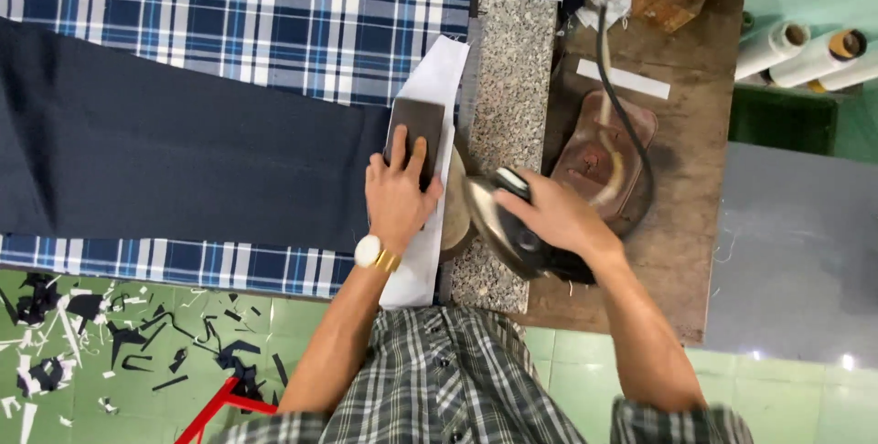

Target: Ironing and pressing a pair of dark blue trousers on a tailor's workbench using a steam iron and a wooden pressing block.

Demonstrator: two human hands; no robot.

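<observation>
My left hand [399, 192], with a white-faced wristwatch, presses flat on a small dark fabric piece [416, 122] that lies over a white strip [437, 78] at the end of a large dark navy cloth [165, 156]. My right hand [549, 213] grips the handle of a clothes iron [498, 220], tilted beside the white strip on the speckled stone surface [512, 69]. The iron's cord [611, 60] runs up and away to the top.
A blue-and-white plaid cloth [274, 23] covers the table under the navy cloth. A reddish iron rest [599, 156] sits on a wooden board [695, 179]. White thread cones [809, 53] lie at the right. Fabric scraps [110, 334] litter the green floor.
</observation>
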